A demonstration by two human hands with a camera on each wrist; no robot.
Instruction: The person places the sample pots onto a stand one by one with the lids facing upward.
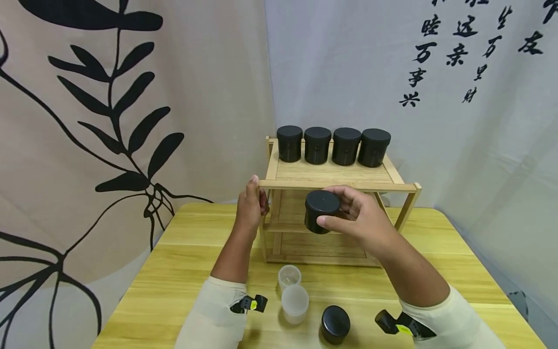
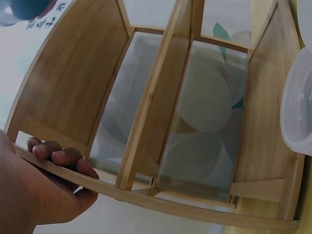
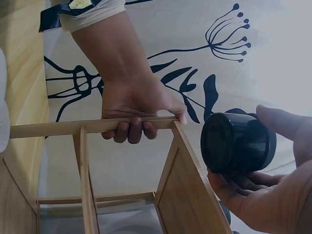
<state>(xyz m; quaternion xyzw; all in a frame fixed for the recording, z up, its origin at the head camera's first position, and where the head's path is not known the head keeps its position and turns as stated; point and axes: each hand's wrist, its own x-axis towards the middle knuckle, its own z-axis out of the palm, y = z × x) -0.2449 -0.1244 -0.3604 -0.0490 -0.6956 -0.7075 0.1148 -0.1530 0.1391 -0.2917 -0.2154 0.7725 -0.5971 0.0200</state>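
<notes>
Head view: I stand over a yellow wood-grain table (image 1: 152, 300) that holds a three-tier wooden shelf (image 1: 301, 170). My right hand (image 1: 359, 213) is partly closed around a lidded black jar (image 1: 319, 213), thumb on the near side and fingers on the far side. I hold the jar upright in the air, before the shelf and just below the front edge of its top board. My left hand (image 1: 252, 206) is closed on the shelf's left front upright, near the top corner; both wrist views show its fingers curled around the wood. Four matching black jars (image 1: 346, 146) stand in a row on the top board. Nearer me on the table are a back translucent cup (image 1: 289, 276), a front translucent cup (image 1: 295, 304) and, to their right, another black jar (image 1: 335, 325). Behind everything hangs pale cloth (image 1: 222, 97) with dark plants and Chinese characters.
</notes>
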